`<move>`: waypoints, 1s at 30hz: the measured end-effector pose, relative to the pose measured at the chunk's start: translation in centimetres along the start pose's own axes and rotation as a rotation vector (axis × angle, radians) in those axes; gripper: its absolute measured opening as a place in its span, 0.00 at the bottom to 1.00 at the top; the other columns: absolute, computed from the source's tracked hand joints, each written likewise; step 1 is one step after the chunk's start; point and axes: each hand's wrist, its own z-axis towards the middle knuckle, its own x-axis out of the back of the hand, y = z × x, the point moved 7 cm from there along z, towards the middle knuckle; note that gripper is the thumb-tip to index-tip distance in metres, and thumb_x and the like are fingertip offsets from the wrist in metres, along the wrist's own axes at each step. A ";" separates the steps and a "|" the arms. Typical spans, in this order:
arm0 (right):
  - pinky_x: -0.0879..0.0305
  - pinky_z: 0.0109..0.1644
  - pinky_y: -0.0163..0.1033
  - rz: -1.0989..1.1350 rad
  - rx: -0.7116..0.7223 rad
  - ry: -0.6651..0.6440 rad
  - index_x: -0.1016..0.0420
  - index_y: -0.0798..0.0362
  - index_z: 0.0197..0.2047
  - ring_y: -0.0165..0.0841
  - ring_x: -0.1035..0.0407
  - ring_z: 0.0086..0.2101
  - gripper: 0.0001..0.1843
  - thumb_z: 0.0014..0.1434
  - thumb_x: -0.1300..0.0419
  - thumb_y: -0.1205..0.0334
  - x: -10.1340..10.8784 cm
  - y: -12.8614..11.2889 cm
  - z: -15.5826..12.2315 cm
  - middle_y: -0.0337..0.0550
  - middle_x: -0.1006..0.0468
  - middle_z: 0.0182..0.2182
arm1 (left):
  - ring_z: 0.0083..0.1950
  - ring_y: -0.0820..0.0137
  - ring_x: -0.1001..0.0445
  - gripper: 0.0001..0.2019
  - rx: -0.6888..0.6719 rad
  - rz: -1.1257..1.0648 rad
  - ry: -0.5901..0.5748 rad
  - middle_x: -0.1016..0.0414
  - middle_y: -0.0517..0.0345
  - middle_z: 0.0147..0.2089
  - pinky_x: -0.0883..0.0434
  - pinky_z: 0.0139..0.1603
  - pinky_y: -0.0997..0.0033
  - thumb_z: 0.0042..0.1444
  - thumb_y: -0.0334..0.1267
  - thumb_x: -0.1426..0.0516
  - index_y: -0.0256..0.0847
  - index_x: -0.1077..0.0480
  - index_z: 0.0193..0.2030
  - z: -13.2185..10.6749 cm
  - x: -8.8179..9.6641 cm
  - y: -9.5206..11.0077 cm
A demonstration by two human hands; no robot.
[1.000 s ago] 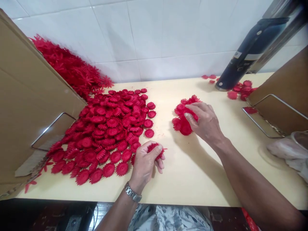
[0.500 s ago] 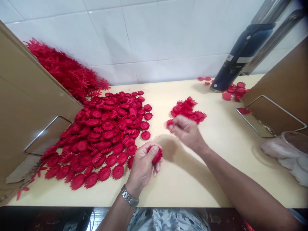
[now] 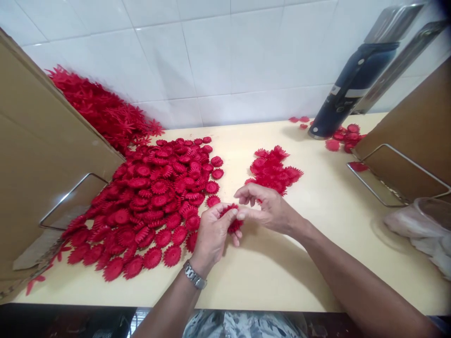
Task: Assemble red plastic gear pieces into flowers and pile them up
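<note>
My left hand [image 3: 213, 232], a metal-band watch on its wrist, pinches a red fringed flower piece [image 3: 233, 224] between thumb and fingers. The fingers partly hide it, so I cannot tell how many layers it has. My right hand [image 3: 266, 206] is close on its right side, thumb tip at the flower's edge and index finger raised apart from the thumb. Beyond the right hand lies a small heap of flat, spiky red flower pieces [image 3: 271, 169]. To the left spreads a large pile of rounded red fringed flowers [image 3: 158, 188].
Loose star-shaped red pieces [image 3: 102, 108] are heaped behind a cardboard panel [image 3: 45, 131] on the left. A dark blue flask [image 3: 352, 89] stands by the tiled wall, red pieces near its base. Another cardboard panel [image 3: 412, 126], a wire stand [image 3: 375, 188] and a plastic-lined tub [image 3: 419, 218] are right.
My right hand has moved down and left from the small heap to the flower in my left hand. The red piece it pinched before no longer shows between its fingertips.
</note>
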 end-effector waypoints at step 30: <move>0.38 0.45 0.48 -0.812 0.006 0.625 0.28 0.54 0.38 0.42 0.35 0.41 0.09 0.56 0.48 0.66 8.2 2.7 -0.6 0.51 0.27 0.39 | 0.21 0.75 0.31 0.08 -0.060 0.035 -0.054 0.28 0.59 0.25 0.36 0.17 0.77 0.43 0.32 0.40 0.35 0.32 0.32 0.9 -0.4 0.5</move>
